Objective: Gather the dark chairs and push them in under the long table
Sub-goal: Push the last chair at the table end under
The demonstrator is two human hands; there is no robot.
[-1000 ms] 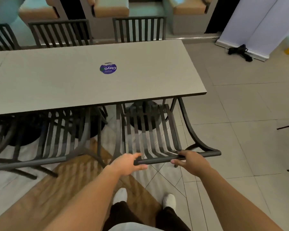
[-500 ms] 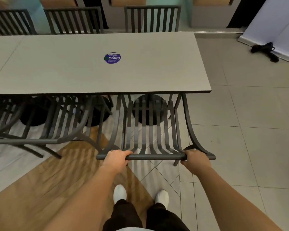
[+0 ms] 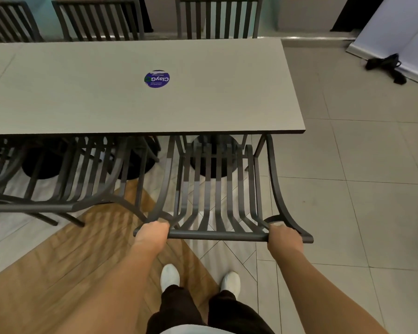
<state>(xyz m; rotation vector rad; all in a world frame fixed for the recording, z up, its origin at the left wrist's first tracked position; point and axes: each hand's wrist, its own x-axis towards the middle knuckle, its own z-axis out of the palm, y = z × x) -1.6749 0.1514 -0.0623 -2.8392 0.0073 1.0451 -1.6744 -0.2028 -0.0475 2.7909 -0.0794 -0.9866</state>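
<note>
Room: the dark chair (image 3: 217, 189) sat at the long table's (image 3: 203, 112) right end, open tiled floor (image 3: 360, 213) beside it.
Look: slatted dark metal.
Fingers: left hand (image 3: 152, 233) and right hand (image 3: 284, 237) curled round its top rail.

The left hand (image 3: 152, 233), open beside the chair (image 3: 217, 189) a second ago, now grips its top rail (as the right hand (image 3: 284, 237) does), and the chair, skewed before, now sits square, further under the table (image 3: 203, 104).

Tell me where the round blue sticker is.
The blue sticker lies flat on the long table, right of centre in the head view, beyond the chair that both hands grip.
</note>
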